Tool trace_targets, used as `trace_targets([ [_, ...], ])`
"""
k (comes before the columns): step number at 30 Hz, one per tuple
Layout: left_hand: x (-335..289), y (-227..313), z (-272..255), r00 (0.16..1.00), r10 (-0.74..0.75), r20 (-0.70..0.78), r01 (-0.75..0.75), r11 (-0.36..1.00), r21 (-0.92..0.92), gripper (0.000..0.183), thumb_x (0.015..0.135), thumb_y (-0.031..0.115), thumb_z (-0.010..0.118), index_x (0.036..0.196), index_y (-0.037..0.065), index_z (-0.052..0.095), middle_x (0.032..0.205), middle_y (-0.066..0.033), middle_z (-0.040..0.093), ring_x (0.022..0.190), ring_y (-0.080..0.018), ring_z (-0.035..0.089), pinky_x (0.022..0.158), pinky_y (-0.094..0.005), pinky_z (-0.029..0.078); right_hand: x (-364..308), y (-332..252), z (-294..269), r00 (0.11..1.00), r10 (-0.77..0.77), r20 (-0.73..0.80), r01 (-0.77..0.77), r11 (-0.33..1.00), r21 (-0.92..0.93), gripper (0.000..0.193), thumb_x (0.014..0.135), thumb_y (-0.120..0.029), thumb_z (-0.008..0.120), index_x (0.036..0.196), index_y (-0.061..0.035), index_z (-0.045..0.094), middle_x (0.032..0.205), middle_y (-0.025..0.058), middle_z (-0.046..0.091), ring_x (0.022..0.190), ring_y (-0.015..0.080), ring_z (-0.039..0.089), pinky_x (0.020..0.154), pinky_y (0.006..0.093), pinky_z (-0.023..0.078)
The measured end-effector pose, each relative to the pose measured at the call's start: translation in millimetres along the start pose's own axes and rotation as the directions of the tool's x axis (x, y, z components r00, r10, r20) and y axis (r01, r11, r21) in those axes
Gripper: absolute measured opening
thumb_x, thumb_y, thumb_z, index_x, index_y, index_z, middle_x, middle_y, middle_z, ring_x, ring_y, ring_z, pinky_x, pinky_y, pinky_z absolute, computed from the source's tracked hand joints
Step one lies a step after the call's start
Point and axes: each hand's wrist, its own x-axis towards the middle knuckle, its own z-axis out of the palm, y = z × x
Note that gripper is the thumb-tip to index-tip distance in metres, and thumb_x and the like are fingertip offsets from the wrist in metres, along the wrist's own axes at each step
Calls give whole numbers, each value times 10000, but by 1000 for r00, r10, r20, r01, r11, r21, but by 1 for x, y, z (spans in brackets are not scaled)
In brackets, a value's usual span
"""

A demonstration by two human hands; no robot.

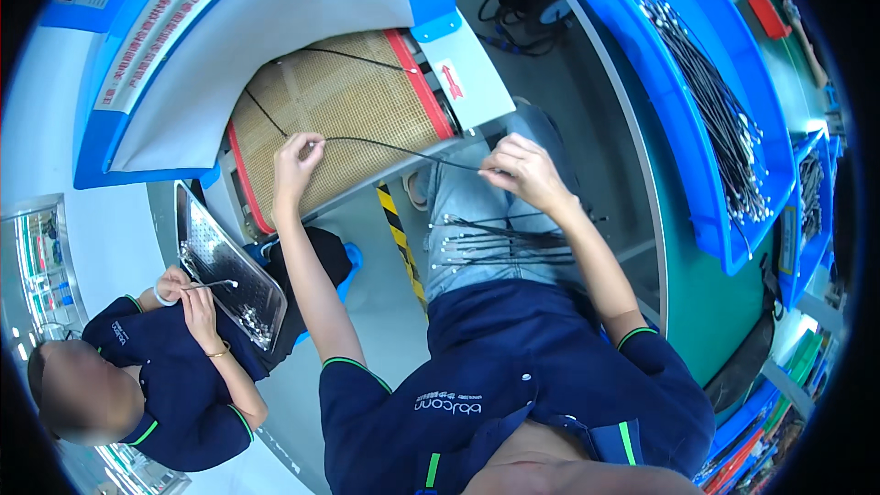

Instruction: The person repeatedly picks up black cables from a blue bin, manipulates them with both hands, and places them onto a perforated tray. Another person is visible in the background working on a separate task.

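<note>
A thin black cable [394, 146] stretches between my two hands over the front edge of a mesh conveyor belt [367, 105]. My left hand [298, 160] pinches it above the belt, and its far part runs on past those fingers toward the machine opening. Near the other end, my right hand [524, 170] is closed on the same cable, hiding its tip. A second black cable [353, 57] lies across the belt farther in. Several black cables with light-coloured ends [495, 243] rest across my lap.
A blue-and-white machine hood [266, 27] arches over the belt. On the green table at right stands a blue bin [632, 64] full of black cables. At left, a co-worker [174, 367] holds a cable above a metal tray [229, 261] of small parts.
</note>
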Motion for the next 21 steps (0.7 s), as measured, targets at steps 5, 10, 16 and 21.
trace_targets([
  [5,49,-35,-17,999,18,26,-18,1000,2,149,813,125,662,898,4,647,879,-106,635,776,-216,621,713,-316,481,37,-1,40,988,50,-149,-47,999,20,140,705,-112,734,802,-77,640,830,44,597,858,236,569,778,351,465],
  [10,84,-63,-23,997,51,51,-52,998,21,148,798,125,667,897,15,655,908,-119,620,845,-258,608,747,-337,466,59,5,70,960,149,-236,-148,989,23,116,717,-115,721,788,-70,641,927,61,564,956,259,542,950,456,395],
  [16,99,-75,-17,994,86,61,-89,995,53,141,786,116,663,890,21,660,964,-136,613,912,-290,592,795,-362,460,70,-1,84,945,196,-261,-222,973,-72,123,713,-140,713,786,-79,636,961,45,546,1027,239,523,1050,554,305],
  [21,109,-75,-14,991,102,81,-107,993,53,167,770,135,684,895,26,662,1006,-134,603,942,-304,585,820,-375,458,72,-1,85,940,224,-256,-260,959,-113,146,720,-144,707,814,-67,625,972,55,543,1027,248,516,1046,555,309],
])
